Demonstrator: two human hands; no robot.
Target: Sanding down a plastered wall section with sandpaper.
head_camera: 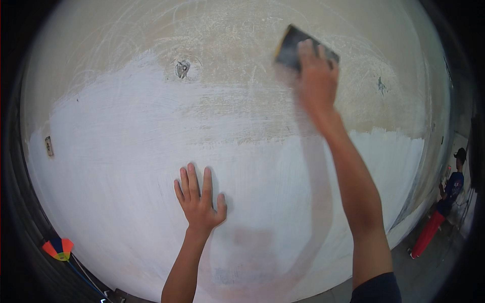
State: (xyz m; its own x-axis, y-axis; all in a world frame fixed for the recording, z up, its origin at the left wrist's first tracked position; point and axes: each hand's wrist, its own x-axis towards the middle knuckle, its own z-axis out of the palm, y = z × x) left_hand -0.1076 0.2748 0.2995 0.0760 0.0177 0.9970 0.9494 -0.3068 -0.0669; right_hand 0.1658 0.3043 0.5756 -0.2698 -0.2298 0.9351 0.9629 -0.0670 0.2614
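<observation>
Before me is a wall [246,178], painted white below and bare beige above, with scratches and chalky marks across the upper part. My right hand [318,75] is raised to the upper beige area, shut on a dark flat sanding pad [291,47] with a yellowish edge. Hand and pad are motion-blurred; the pad's face towards the wall is hidden. Lower down, my left hand [201,206] rests on the white paint, palm to the wall and fingers spread, holding nothing. A gouged patch [182,69] lies left of the pad, and a smaller chipped spot [381,86] lies to its right.
A small wall box [49,146] sits at the far left. A broom-like tool with an orange and navy head [58,249] and a blue handle stands at the lower left. Far right, a person [451,193] in red trousers stands on the grey floor [398,280] near the wall.
</observation>
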